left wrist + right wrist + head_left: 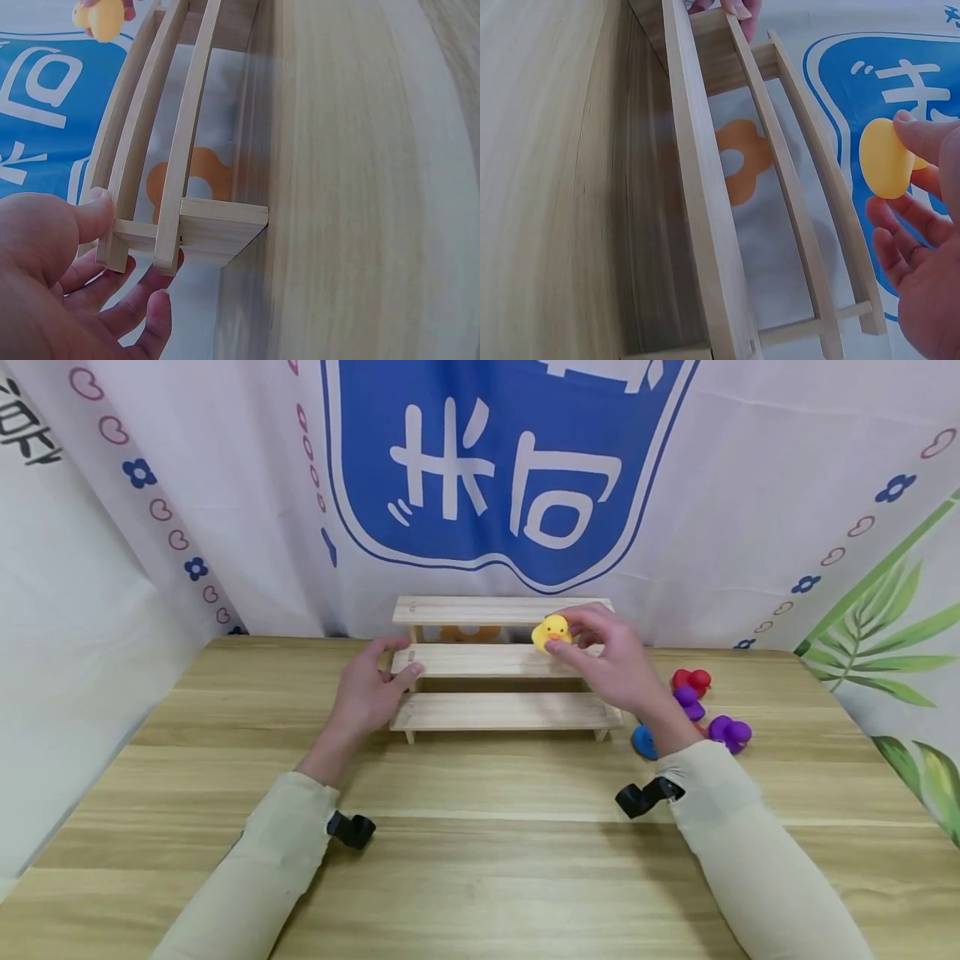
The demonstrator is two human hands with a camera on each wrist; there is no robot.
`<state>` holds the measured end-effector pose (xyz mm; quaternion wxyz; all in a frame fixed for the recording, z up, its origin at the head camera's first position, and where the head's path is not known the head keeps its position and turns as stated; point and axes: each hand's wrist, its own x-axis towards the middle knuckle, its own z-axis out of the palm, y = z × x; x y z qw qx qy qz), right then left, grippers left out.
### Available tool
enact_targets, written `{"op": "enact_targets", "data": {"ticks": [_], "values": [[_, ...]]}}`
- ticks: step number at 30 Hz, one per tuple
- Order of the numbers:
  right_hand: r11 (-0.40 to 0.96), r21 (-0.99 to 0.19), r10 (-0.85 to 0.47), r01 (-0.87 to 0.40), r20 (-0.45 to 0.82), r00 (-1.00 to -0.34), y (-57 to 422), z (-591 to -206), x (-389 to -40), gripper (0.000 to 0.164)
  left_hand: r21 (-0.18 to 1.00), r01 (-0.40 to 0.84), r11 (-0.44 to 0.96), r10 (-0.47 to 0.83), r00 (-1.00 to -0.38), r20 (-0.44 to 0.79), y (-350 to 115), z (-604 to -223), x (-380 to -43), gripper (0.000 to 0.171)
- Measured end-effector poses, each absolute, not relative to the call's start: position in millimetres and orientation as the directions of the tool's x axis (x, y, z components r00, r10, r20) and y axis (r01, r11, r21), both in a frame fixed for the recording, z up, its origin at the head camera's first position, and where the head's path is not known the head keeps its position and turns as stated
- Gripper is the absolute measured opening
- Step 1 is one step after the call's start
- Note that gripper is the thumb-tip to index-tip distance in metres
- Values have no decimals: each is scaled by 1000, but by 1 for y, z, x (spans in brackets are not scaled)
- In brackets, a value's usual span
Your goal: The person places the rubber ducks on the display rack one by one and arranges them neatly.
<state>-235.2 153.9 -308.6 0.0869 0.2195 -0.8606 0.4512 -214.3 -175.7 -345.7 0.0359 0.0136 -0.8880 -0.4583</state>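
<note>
A three-step wooden shelf (506,711) stands on the table against the hanging cloth. My left hand (367,687) grips the left end of its middle board. In the left wrist view the thumb of that hand (45,247) lies on the board, with the fingers curled below the board ends. My right hand (617,658) pinches a yellow rubber duck (553,632) between thumb and fingers, above the right part of the shelf. In the right wrist view the duck (886,159) is off the boards, and the right hand (930,247) partly covers it.
Right of the shelf, a red duck (691,682), purple ducks (729,733) and a blue duck (643,742) lie on the wooden table (480,868), partly behind the right wrist. A printed cloth (262,510) hangs just behind the shelf.
</note>
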Motion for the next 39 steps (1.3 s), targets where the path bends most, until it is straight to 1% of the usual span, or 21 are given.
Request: {"op": "enact_targets", "data": {"ticks": [14,21,28,33,39], "values": [[513,-741,-299,-433,318,-900,129,-302,-242,44,815,21,580,-51,-997,62,-176,-347,-215,53],[464,-776,-329,-426,296,-897,114,-300,-245,45,809,49,585,-34,-996,85,-177,-347,-214,52],[419,-815,-342,-401,268,-901,96,-302,-250,44,811,45,583,-35,-996,80,-176,-348,-213,51],[433,-790,-350,-434,296,-889,83,-301,-254,43,813,48,581,-34,-996,84,-176,-348,-213,51],[438,-750,-379,-495,346,-858,67,-298,-256,42,810,37,586,-46,-996,78,-175,-347,-212,52]]}}
